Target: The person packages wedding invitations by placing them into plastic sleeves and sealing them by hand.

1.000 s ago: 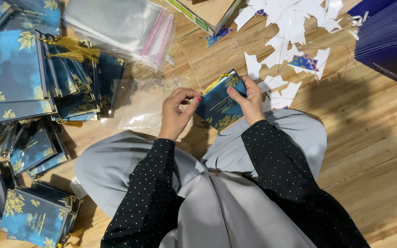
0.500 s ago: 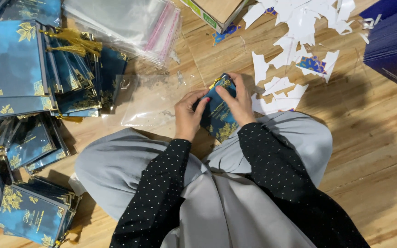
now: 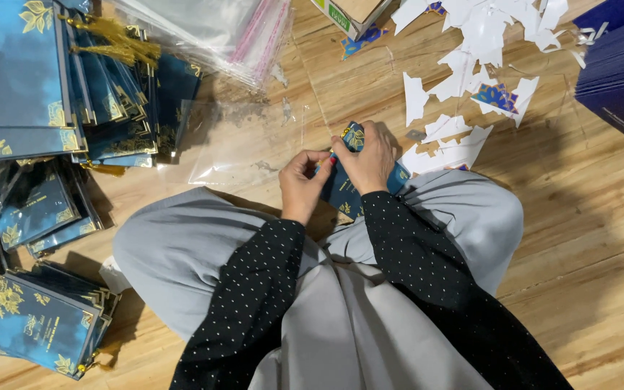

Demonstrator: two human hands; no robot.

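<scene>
Head view: both hands, left hand and right hand, grip 1 dark-blue gold-patterned card.

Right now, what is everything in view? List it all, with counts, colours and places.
Blue card: one, dark blue with gold print, held over the lap in both hands.
Stacks of blue cards: many, too many to count, blue and gold, spread along the left, some with gold tassels.
Clear plastic sleeves: a pile, clear with pink edges, top centre; one loose sleeve lies flat in front of the knees.
White paper scraps: many, white, some with blue pattern, top right.
Dark navy stack: one, far right edge.
Cardboard box: one, brown, top edge.
Wooden floor: light brown, beneath everything.
Left hand: fingers pinch the card's edge.
Right hand: wrapped over the card.
</scene>
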